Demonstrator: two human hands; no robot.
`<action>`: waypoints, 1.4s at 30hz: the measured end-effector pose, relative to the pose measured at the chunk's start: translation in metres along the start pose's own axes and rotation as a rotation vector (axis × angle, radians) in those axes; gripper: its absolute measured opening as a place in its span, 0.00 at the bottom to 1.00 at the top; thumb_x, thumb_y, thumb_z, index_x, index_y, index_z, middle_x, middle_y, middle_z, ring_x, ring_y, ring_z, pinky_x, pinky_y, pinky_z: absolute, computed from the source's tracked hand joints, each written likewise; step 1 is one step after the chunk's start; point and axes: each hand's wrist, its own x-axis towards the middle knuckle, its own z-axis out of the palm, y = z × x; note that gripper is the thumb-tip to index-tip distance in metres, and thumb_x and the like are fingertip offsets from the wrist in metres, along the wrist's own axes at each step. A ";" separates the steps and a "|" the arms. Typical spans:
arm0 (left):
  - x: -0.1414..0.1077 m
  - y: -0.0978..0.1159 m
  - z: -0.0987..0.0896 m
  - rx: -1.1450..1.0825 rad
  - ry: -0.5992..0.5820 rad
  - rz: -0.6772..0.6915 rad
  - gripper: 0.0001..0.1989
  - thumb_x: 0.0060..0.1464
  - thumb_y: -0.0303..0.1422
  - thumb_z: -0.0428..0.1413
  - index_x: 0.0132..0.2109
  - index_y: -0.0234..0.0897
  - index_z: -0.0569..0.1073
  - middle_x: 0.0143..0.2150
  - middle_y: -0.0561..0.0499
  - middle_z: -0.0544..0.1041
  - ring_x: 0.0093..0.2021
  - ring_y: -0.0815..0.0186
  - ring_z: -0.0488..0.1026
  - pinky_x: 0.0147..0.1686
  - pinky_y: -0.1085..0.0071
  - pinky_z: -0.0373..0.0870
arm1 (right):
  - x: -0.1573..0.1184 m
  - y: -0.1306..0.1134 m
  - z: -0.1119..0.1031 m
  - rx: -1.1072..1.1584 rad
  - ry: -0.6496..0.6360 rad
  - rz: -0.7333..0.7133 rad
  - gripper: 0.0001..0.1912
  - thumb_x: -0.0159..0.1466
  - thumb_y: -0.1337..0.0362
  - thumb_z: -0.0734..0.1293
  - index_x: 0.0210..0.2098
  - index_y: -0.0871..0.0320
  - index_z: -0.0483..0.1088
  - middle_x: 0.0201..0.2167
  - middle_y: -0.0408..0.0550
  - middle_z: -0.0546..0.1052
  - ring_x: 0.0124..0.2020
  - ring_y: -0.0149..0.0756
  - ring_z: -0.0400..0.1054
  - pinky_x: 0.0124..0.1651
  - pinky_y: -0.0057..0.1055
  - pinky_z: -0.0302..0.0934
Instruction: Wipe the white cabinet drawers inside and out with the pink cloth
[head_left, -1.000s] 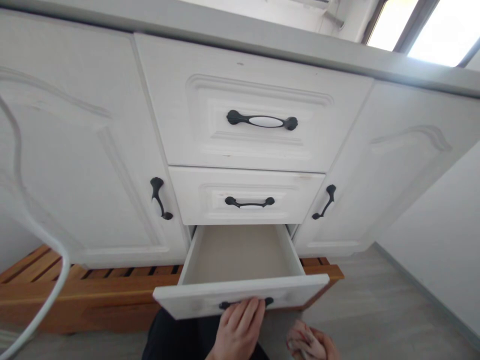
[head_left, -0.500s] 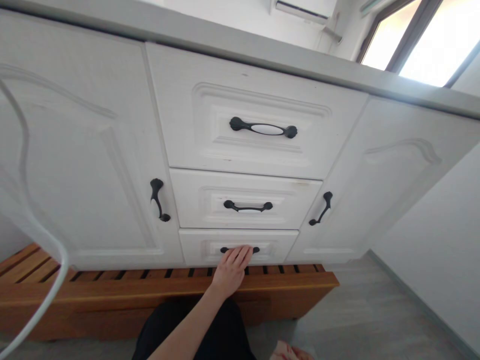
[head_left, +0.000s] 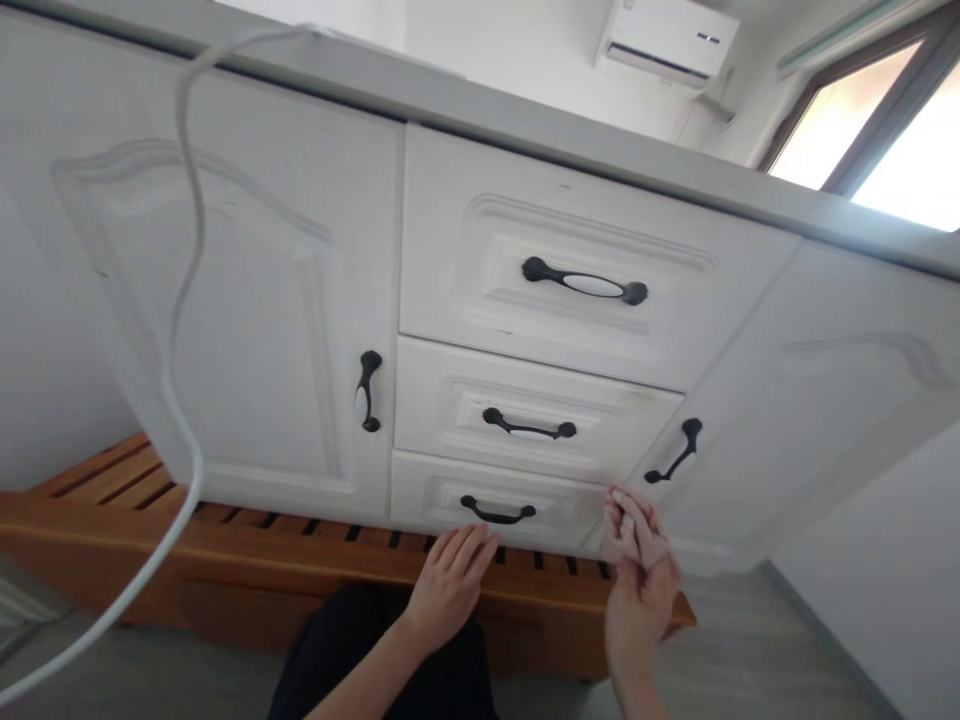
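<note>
My left hand (head_left: pixel 450 585) is open, its fingers stretched just below the black handle (head_left: pixel 498 512) of the bottom drawer (head_left: pixel 435 485). My right hand (head_left: pixel 646 600) is closed around a crumpled pale pinkish cloth (head_left: pixel 636 535), near the bottom drawer's right edge. Above are the middle drawer (head_left: pixel 450 390) and the top drawer (head_left: pixel 442 240), each with a black handle with a white inlay. All three drawers are closed. Whether the cloth touches the cabinet front I cannot tell.
White cabinet doors flank the drawers, the left door (head_left: pixel 262 350) and the right door (head_left: pixel 810 430). A slatted wooden bench (head_left: pixel 300 560) runs under the cabinet. A white cable (head_left: pixel 176 400) hangs from the countertop (head_left: pixel 525 125) on the left. An air conditioner (head_left: pixel 671 40) is on the wall.
My left hand has let go of the bottom drawer's handle and dropped slightly. My right hand has risen from the lower edge with the cloth. The view has shifted left.
</note>
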 end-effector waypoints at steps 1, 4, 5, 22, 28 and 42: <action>-0.018 -0.002 -0.003 -0.008 -0.020 -0.037 0.32 0.58 0.27 0.51 0.69 0.49 0.58 0.64 0.54 0.70 0.63 0.64 0.65 0.66 0.63 0.56 | 0.005 -0.005 0.017 -0.033 0.010 -0.087 0.21 0.67 0.60 0.58 0.57 0.57 0.69 0.55 0.59 0.70 0.58 0.52 0.62 0.60 0.57 0.58; -0.077 -0.001 -0.001 -0.030 -0.074 -0.234 0.32 0.59 0.26 0.49 0.68 0.48 0.58 0.64 0.50 0.70 0.62 0.63 0.67 0.61 0.62 0.66 | -0.006 -0.025 0.068 -0.063 -0.012 -0.268 0.21 0.68 0.65 0.57 0.58 0.58 0.67 0.56 0.60 0.66 0.58 0.50 0.59 0.59 0.57 0.56; -0.094 0.002 0.002 -0.049 -0.052 -0.347 0.29 0.60 0.28 0.49 0.68 0.46 0.59 0.63 0.47 0.70 0.61 0.62 0.68 0.58 0.61 0.70 | -0.016 -0.035 0.082 -0.059 -0.041 -0.313 0.21 0.68 0.66 0.57 0.58 0.57 0.67 0.56 0.59 0.65 0.59 0.50 0.58 0.59 0.58 0.56; -0.140 0.010 0.015 -0.436 0.013 -0.823 0.19 0.64 0.37 0.47 0.60 0.43 0.67 0.59 0.43 0.69 0.61 0.56 0.67 0.61 0.46 0.68 | -0.058 -0.188 0.173 -0.307 -0.740 -0.983 0.19 0.74 0.64 0.55 0.59 0.45 0.66 0.54 0.38 0.72 0.52 0.35 0.63 0.51 0.36 0.60; -0.141 0.008 0.013 -0.460 0.025 -0.819 0.19 0.64 0.37 0.47 0.61 0.44 0.66 0.58 0.44 0.69 0.59 0.57 0.68 0.60 0.48 0.69 | -0.021 -0.099 0.110 -0.419 -0.698 -1.031 0.22 0.69 0.71 0.58 0.58 0.47 0.70 0.48 0.44 0.76 0.46 0.37 0.66 0.49 0.37 0.61; -0.147 0.009 0.025 -0.457 0.027 -0.835 0.20 0.63 0.39 0.49 0.60 0.44 0.67 0.58 0.44 0.69 0.60 0.56 0.68 0.61 0.47 0.68 | 0.012 0.060 -0.011 -0.640 -0.568 -0.566 0.25 0.63 0.72 0.56 0.53 0.48 0.74 0.47 0.53 0.73 0.46 0.49 0.68 0.44 0.43 0.67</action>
